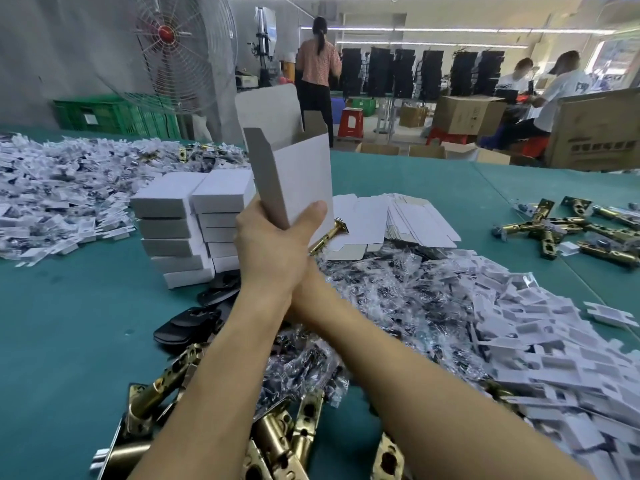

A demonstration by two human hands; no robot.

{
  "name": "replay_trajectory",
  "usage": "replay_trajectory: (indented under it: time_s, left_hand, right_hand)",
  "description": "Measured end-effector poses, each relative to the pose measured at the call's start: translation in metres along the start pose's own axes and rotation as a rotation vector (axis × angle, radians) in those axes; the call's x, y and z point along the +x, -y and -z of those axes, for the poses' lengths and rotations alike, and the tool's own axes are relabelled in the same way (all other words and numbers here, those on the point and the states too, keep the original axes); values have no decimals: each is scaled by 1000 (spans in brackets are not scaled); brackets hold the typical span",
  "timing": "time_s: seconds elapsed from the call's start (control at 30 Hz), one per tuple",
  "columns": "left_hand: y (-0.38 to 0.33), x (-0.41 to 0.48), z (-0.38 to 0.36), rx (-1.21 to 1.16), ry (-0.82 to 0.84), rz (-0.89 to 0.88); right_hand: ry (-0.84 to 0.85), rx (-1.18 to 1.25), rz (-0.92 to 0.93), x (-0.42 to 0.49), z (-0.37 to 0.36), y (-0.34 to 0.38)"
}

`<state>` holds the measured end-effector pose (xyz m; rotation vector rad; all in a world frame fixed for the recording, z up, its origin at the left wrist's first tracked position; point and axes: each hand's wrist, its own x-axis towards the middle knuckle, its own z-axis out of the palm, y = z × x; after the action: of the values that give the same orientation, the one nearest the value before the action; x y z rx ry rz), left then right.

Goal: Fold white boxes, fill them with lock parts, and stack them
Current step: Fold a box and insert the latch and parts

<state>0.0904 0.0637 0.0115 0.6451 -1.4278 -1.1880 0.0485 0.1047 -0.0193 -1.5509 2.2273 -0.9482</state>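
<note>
Standing in left fingers [311, 212]: white box [304, 174]

Teal desk [69, 323] with stacked white boxes [173, 202], flat box blanks [415, 220], brass latches [571, 230], bagged parts [398, 289], black plates [187, 323].

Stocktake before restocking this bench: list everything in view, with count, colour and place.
open cardboard box: one, white, held upright centre
closed boxes: two stacks, white, left of it
flat box blanks: pile, white, behind right
latch bolts: many, brass, near edge, far right
metal plates: several, black, below stacks
bagged parts: heap, clear, centre right
paper cards: heaps, white, far left, right
table: one, teal, underneath
left hand: grips open cardboard box
right hand: hidden behind left wrist
</note>
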Motion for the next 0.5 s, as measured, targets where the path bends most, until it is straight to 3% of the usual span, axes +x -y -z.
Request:
replay_trajectory:
  time_s: [0.07,0.2,0.23,0.37,0.5]
  left_hand:
    - [-6,-4,-3,-8,37,-18]
    - [-11,-13,-9,-9,129,-34]
    - [-11,-16,-11,-16,168,-27]
    - [-6,-29,-19,-3,295,3]
    - [4,-35,-23,-8,307,61]
  right_hand:
    - [-49,112,-82,-4,24,-8]
    - [-44,586,-232,-35,77,-46]
    - [-78,575,-243,-43,88,-53]
    - [-308,75,-131,-76,111,-83]
    - [-427,-129,-82,-93,131,-90]
